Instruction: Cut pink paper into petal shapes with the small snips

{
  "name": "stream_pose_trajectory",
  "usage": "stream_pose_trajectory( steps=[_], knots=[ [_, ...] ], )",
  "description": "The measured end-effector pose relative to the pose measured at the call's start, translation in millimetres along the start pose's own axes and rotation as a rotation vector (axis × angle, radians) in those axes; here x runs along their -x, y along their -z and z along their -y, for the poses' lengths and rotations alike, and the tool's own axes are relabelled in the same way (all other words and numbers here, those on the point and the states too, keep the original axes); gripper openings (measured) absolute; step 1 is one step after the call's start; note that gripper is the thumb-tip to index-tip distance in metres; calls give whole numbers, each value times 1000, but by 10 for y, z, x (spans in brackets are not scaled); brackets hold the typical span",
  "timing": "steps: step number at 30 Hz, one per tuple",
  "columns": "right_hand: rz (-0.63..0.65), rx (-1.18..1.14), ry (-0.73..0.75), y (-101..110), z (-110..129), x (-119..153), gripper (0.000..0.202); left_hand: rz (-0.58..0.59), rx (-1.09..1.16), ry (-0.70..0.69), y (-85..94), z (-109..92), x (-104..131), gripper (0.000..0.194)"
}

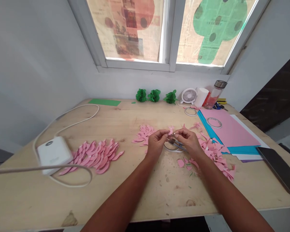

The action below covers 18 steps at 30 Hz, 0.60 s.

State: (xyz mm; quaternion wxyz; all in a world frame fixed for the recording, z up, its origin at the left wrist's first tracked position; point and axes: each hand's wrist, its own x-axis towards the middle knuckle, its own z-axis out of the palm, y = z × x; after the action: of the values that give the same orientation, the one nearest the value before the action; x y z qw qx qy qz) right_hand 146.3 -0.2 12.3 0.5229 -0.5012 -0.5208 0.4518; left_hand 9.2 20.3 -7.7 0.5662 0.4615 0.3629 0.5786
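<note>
Both hands meet above the middle of the wooden table. My left hand (157, 140) is closed, its thumb and forefinger pinching a small pink paper piece (170, 130). Beside it, my right hand (187, 138) is closed too, fingertips pressed together near the same piece; whatever they grip is too small to name. Under the hands lies a roll of tape (170, 149), with what looks like scissors partly hidden by my right hand. A small pile of pink paper petals (144, 133) rests just left of my left hand. Pink scraps (216, 154) spread beside my right forearm.
Curved pink petals (96, 156) and a white box (54, 154) with a cable lie left. Green paper balls (154, 95), a small fan (189, 95) and a glass bottle (214, 96) stand at the back. Right are pink sheets (234, 132) and a dark phone (279, 167).
</note>
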Motion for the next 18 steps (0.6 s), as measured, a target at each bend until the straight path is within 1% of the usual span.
stream_pose_trajectory(
  steps=[4, 9, 11, 14, 16, 18],
  knots=[
    [12, -57, -37, -15, 33, 8, 20, 61, -26, -7, -2, 18, 8, 13],
    [-44, -16, -31, -29, -16, -18, 23, 151, -35, -22, -9, 72, 16, 17],
    [-52, 0, -12, -28, -38, -28, 22, 149, -17, -16, -21, 62, 25, 25],
    [-73, 27, 21, -19, -54, -35, 20, 109, 21, 8, -38, 13, 37, 39],
    [-83, 44, 26, -9, -60, -39, 20, 79, 38, 32, -38, -15, 35, 39],
    [-88, 60, 20, 3, -69, -45, 19, 56, 35, 54, -26, -24, 22, 33]
  ],
)
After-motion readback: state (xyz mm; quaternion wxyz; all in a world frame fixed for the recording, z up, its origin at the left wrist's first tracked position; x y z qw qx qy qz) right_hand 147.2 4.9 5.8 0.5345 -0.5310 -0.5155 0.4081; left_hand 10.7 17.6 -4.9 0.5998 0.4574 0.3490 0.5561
